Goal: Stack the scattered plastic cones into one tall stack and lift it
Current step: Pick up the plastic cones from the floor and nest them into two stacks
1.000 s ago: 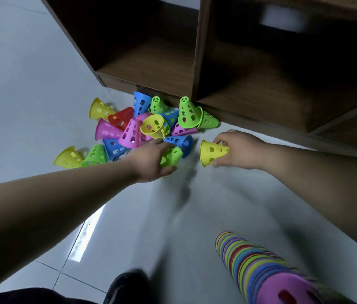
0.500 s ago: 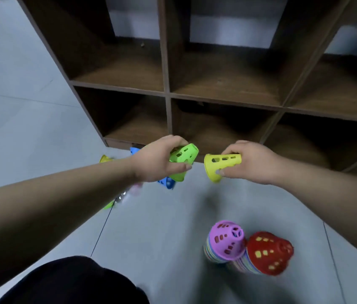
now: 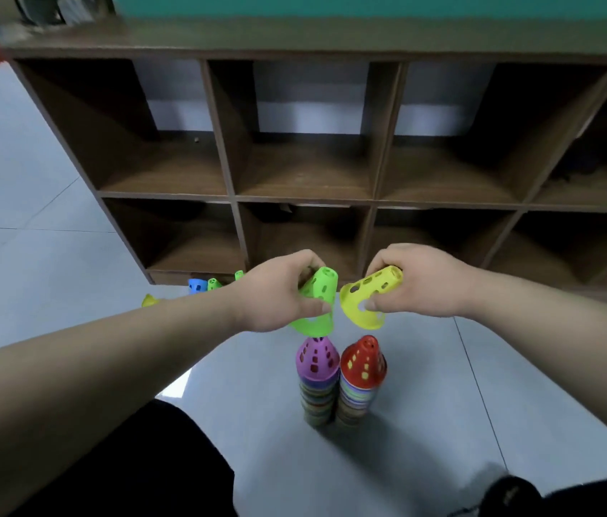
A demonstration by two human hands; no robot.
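left hand (image 3: 275, 292) grips a green cone (image 3: 316, 305), right hand (image 3: 415, 281) a yellow cone (image 3: 369, 298) (above two stacks (image 3: 335, 389)).

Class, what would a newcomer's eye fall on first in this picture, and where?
At mid-frame the left hand holds a green cone, the right hand a yellow cone. Just beneath, on the floor, stand a purple-topped stack and a red-topped stack, before a brown shelf.
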